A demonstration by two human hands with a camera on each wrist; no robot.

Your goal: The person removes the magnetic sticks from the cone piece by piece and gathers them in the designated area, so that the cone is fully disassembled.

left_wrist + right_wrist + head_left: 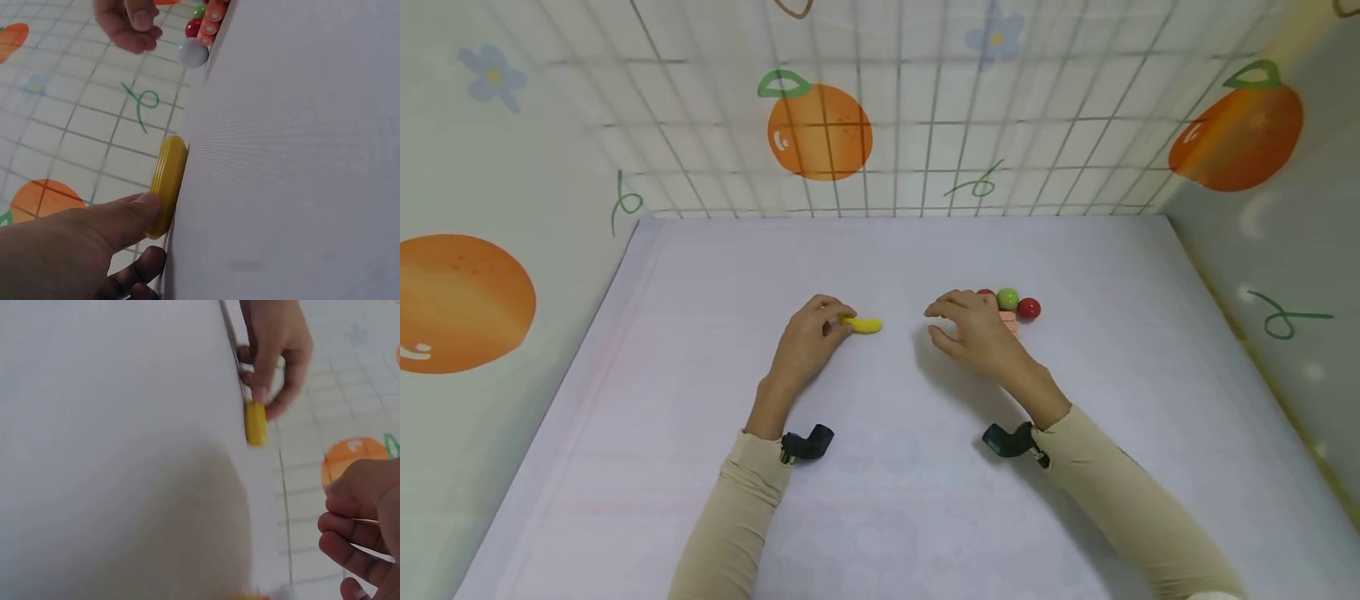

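Note:
My left hand [805, 343] pinches one end of a small yellow piece [867, 325] between thumb and fingers. In the left wrist view this yellow piece [168, 186] is long and round-ended, with grooves along its length; from the head it looks slightly curved, like a banana. My right hand [979, 333] hovers over the table to the right of it, thumb and fingers loosely curved with a gap between them and nothing held. Just beyond it lie a green ball [1007, 298], a red ball [1029, 308] and pink, ridged pieces [1008, 322], partly hidden by the hand.
A white ball [193, 52] sits beside the pink pieces in the left wrist view. The pale tabletop [880, 500] meets a gridded backdrop [910, 142] with printed oranges at the back and sides. Each wrist carries a black camera mount [808, 443].

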